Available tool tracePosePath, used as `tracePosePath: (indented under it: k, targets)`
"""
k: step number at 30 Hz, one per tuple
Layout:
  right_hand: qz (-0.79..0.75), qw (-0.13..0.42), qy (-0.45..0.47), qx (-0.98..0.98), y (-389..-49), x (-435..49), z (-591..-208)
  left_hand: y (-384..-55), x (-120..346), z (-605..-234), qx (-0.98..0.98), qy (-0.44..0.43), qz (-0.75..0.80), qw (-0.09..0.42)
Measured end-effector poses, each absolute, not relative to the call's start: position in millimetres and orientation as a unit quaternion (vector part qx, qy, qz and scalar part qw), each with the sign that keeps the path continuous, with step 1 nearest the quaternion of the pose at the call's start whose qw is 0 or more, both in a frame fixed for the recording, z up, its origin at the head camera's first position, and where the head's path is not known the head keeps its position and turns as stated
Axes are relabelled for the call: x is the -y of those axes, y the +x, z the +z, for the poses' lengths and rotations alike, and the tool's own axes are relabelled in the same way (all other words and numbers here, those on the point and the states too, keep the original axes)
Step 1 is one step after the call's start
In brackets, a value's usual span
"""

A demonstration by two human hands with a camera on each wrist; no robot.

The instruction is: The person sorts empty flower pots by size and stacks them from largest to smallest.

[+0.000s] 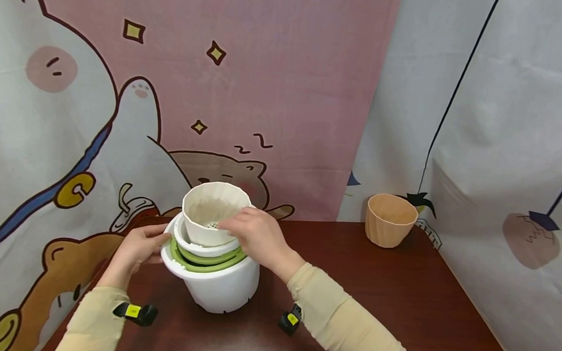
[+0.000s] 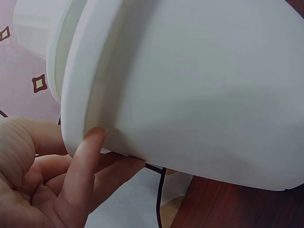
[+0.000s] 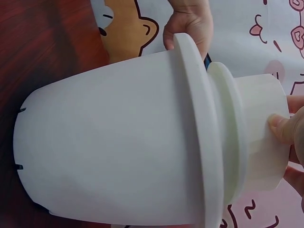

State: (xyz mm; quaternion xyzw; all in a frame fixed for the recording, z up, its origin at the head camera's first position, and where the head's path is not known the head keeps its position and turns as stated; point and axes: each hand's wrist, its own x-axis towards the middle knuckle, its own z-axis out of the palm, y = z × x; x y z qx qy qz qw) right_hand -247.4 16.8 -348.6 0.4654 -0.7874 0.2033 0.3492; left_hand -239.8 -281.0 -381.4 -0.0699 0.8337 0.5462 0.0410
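Note:
A nested stack of flower pots stands on the table. Its large white flower pot (image 1: pixel 221 290) is outermost, green pot rims (image 1: pixel 203 268) show inside it, and a smaller white flower pot (image 1: pixel 204 250) sits within those. Topmost is a fluted cream flower pot (image 1: pixel 202 234) with small holes in its bottom. My right hand (image 1: pixel 263 236) pinches the cream pot's rim, thumb (image 3: pixel 278 124) on the outer wall. My left hand (image 1: pixel 141 247) grips the large pot's rim at its left side, with a finger (image 2: pixel 88 161) against the wall under the lip.
A peach fluted flower pot (image 1: pixel 389 230) stands at the table's far right corner. The dark red-brown table (image 1: pixel 360 304) backs onto a cartoon-printed cloth (image 1: pixel 305 91), with another printed cloth (image 1: pixel 482 129) along the right.

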Motion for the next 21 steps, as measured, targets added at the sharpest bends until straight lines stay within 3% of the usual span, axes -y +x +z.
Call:
tracePosePath:
  k: [21]
  targets:
    - [0.194,0.324,0.473,0.796,-252.4,-11.7,-356.8,-240.7,282.0,-383.0,-0.834,-0.07,0.546,0.043]
